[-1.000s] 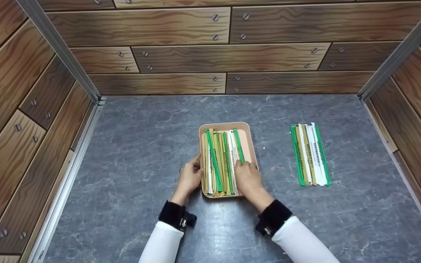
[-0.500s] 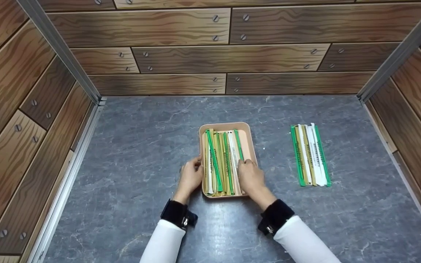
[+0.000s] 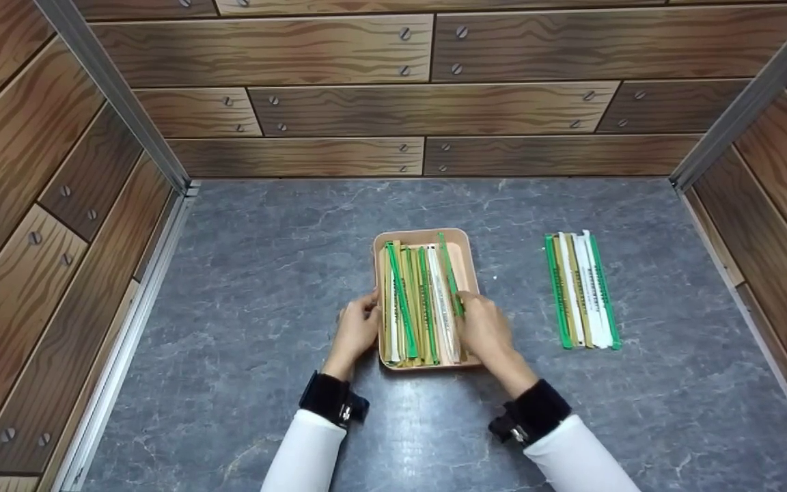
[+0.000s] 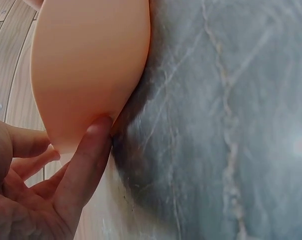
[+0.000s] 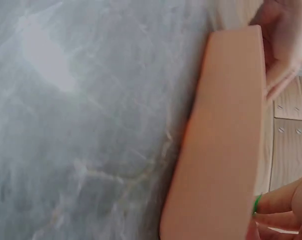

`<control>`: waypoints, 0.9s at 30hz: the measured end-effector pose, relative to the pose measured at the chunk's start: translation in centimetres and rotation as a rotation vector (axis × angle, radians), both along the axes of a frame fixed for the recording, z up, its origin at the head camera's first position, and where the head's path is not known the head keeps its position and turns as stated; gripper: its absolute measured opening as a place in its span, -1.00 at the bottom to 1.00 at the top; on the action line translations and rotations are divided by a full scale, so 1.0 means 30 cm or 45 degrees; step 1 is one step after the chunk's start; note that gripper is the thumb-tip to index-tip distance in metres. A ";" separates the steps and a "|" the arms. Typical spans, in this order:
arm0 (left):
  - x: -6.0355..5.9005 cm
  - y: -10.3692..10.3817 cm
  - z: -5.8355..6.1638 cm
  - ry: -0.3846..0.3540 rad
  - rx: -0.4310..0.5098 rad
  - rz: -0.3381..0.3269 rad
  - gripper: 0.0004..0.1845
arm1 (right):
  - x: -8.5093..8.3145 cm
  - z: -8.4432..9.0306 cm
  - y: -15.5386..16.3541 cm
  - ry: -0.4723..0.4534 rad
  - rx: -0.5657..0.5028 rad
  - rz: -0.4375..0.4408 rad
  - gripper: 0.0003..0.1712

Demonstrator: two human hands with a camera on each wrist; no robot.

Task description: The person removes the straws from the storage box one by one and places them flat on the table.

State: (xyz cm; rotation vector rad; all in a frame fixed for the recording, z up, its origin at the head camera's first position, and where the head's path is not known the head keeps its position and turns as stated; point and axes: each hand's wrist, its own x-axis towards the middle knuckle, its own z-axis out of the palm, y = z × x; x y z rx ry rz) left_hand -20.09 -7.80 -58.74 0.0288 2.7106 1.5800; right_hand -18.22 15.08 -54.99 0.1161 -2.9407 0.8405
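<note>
Two hands are working at the shallow peach plastic tray (image 3: 465, 247) sitting mid-table on the grey marbled surface (image 3: 264, 287). The left hand (image 3: 356, 333) is touching its near-left wall with straight fingers; the right hand (image 3: 484, 331) is pinching a green paper-wrapped stick (image 3: 449, 270) lying among the tray's sticks.

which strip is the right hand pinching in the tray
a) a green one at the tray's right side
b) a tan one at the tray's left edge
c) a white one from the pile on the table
a: in the head view the right hand pinches a green strip lying at the right of the peach tray, while the left hand rests on the tray's left wall.
</note>
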 end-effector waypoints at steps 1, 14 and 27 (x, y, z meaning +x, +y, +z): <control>0.000 -0.001 0.000 0.003 -0.004 -0.003 -0.59 | 0.002 0.005 0.012 0.011 -0.015 -0.006 -0.53; 0.000 -0.002 0.008 0.026 -0.012 0.026 -0.61 | 0.003 0.008 0.255 0.047 0.021 -0.217 -0.53; -0.010 -0.003 0.009 -0.010 -0.017 0.022 -0.60 | -0.018 -0.010 0.472 -0.090 0.168 -0.400 -0.54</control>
